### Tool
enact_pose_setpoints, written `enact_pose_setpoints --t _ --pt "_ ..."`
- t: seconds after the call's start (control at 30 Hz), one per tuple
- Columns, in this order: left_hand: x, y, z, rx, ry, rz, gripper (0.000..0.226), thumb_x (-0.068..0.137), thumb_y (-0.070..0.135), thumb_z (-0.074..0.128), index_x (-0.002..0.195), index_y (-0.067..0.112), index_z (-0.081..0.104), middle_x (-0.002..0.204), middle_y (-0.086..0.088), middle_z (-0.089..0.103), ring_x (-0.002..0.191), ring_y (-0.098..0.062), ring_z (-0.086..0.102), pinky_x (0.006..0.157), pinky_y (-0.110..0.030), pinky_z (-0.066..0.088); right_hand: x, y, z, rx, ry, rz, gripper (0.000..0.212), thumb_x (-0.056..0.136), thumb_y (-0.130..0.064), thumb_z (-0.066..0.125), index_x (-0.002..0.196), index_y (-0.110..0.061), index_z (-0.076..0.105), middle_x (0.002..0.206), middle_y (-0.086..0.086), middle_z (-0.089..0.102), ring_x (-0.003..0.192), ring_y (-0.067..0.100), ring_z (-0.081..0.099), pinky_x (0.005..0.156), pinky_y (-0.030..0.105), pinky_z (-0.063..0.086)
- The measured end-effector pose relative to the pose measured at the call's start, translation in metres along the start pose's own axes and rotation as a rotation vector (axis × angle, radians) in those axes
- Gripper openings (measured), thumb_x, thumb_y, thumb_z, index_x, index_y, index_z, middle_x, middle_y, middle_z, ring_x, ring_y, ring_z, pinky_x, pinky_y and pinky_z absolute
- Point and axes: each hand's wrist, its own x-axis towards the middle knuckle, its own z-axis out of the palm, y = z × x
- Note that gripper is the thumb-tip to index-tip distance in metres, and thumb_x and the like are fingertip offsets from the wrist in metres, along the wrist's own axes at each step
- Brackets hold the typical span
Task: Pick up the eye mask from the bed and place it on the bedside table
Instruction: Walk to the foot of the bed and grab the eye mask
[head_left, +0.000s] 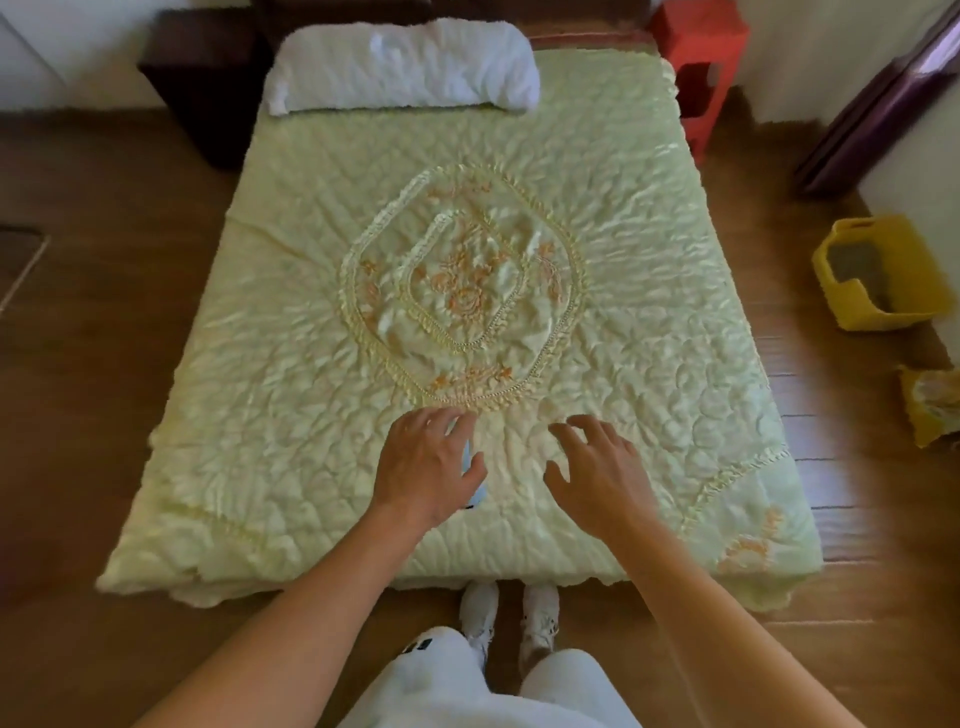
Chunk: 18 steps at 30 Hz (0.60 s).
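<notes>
A light blue eye mask (479, 493) lies on the pale green quilted bed (311, 415) near its foot. Most of the mask is hidden under my left hand (428, 467), which lies spread over it with fingers apart; slivers of blue show between the fingers and below the thumb. I cannot tell whether the fingers pinch it. My right hand (597, 473) hovers just to the right, fingers curled and apart, holding nothing. A dark brown bedside table (202, 93) stands at the head of the bed on the left.
A white pillow (405, 67) lies at the head of the bed. A red stool (698, 67) stands at the bed's far right corner. On the wooden floor to the right are a yellow basket (878, 275) and a yellow packet (932, 405). My feet touch the bed's foot.
</notes>
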Motion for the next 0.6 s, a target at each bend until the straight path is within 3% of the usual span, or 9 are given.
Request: enact_pose_setpoints --t 0.33,0.6 --pt "-0.018 -0.034 0.03 0.04 -0.127 -0.174 0.049 0.085 0.04 0.058 0.126 0.014 0.063 0.125 -0.009 0.068 0.115 -0.029 0.061 0.096 -0.046 0.049 0.042 -0.01 0.027 -0.096 -0.118 -0.28 0.046 0.09 -0.033 0.068 0.131 -0.014 0.063 0.138 0.012 0.063 0.125 0.033 0.06 0.1 0.048 0.05" --pt "-0.016 -0.071 0.088 0.03 -0.309 -0.076 0.051 0.086 0.037 0.058 0.132 0.013 0.058 0.135 -0.009 0.062 0.124 -0.028 0.055 0.106 -0.046 0.041 0.074 -0.018 0.073 -0.157 -0.219 -0.417 0.042 0.091 -0.025 0.067 0.13 -0.01 0.063 0.138 0.017 0.062 0.127 0.036 0.059 0.102 0.048 0.048"
